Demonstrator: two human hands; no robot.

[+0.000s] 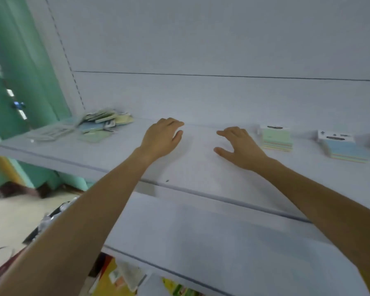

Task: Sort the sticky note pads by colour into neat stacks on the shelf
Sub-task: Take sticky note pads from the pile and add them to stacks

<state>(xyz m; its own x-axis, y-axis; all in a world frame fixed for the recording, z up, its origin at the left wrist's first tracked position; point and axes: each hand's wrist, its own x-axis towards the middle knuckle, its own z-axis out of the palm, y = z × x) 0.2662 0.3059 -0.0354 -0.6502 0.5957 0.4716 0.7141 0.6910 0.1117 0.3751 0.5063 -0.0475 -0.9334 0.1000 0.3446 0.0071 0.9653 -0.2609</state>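
Both hands are stretched out over the middle of the white shelf (201,167), palms down, and neither holds anything. The left hand (162,137) has loosely bent fingers with the thumb a little apart. The right hand (241,146) is spread wider, its thumb pointing towards the left hand. I cannot tell whether they rest on the shelf or hang just above it.

The loose pile of sticky note pads (103,122), mixed green, blue and yellow, lies at the back left corner of the shelf, well apart from the left hand. To the right of the right hand, near its fingers but not touching them, stands a neat stack with a green top (277,138). Further right, well apart from it, stands a second stack with a blue top (346,149).
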